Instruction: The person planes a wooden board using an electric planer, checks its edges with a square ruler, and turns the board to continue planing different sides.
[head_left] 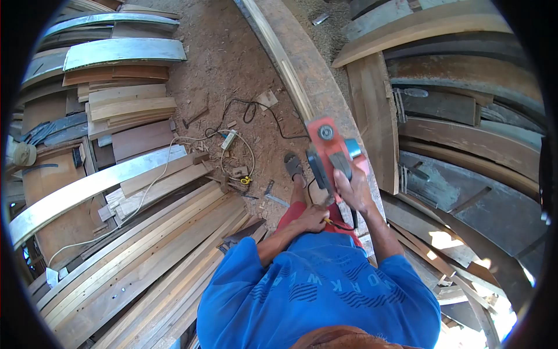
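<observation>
My right hand is wrapped around the dark handle of a red electric planer. The planer rests at the near end of a long narrow wood strip, which lies along a worn, dusty bench. Close to my waist, my left hand is closed. A small yellow bit shows at its fingers, but I cannot make out what it holds. A black cord loops between the two hands.
Stacked boards fill the left side, and more planks lie on the right. On the shaving-strewn ground are a power strip, trailing cables, a hammer, a yellow-handled tool and a handsaw.
</observation>
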A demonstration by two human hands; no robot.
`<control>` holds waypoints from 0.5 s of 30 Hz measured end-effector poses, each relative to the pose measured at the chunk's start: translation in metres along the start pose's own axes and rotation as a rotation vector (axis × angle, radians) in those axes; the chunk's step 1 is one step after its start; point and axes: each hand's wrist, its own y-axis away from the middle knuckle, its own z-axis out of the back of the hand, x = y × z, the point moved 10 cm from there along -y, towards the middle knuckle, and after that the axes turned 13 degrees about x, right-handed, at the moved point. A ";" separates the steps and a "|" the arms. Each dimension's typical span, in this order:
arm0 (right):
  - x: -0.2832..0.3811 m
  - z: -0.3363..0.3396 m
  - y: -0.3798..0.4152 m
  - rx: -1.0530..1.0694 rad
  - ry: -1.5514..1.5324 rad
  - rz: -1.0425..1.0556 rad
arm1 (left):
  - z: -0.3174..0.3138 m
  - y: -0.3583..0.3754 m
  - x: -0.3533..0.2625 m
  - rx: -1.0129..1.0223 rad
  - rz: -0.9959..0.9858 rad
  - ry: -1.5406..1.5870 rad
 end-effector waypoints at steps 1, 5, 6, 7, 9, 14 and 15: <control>0.005 0.002 -0.025 -0.027 0.037 0.033 | 0.015 0.008 0.010 -0.048 0.051 0.060; 0.035 0.015 -0.139 -0.061 0.089 0.053 | 0.070 0.033 0.056 -0.342 0.167 0.139; 0.051 0.021 -0.168 -0.076 0.117 0.068 | 0.082 0.040 0.067 -0.396 0.233 0.220; 0.059 0.024 -0.199 -0.060 0.102 0.059 | 0.092 0.048 0.076 -0.446 0.300 0.304; 0.090 0.031 -0.252 -0.026 0.067 0.045 | 0.115 0.062 0.080 -0.541 0.333 0.379; 0.121 0.039 -0.380 0.114 -0.165 0.124 | 0.142 0.084 0.096 -0.775 0.283 0.500; 0.120 0.039 -0.389 0.138 -0.193 0.153 | 0.141 0.085 0.102 -0.783 0.316 0.446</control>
